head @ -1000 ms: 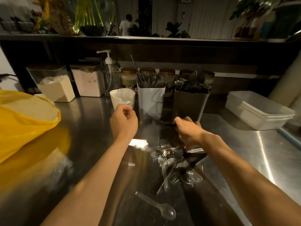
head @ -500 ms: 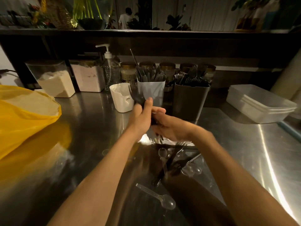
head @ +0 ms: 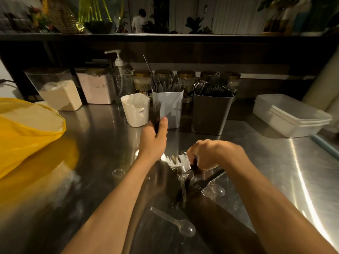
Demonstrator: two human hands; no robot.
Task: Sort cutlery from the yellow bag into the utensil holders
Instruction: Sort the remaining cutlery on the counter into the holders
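Left hand (head: 153,139) gripping black cutlery (head: 156,114), upright.

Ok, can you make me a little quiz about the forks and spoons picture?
1. True or false: the left hand holds dark cutlery.
2. Which holder has forks: a) dark grey b) white cup?
3. Fill in: the bag is ____.

Key: 1 true. 2 a. 3 yellow.
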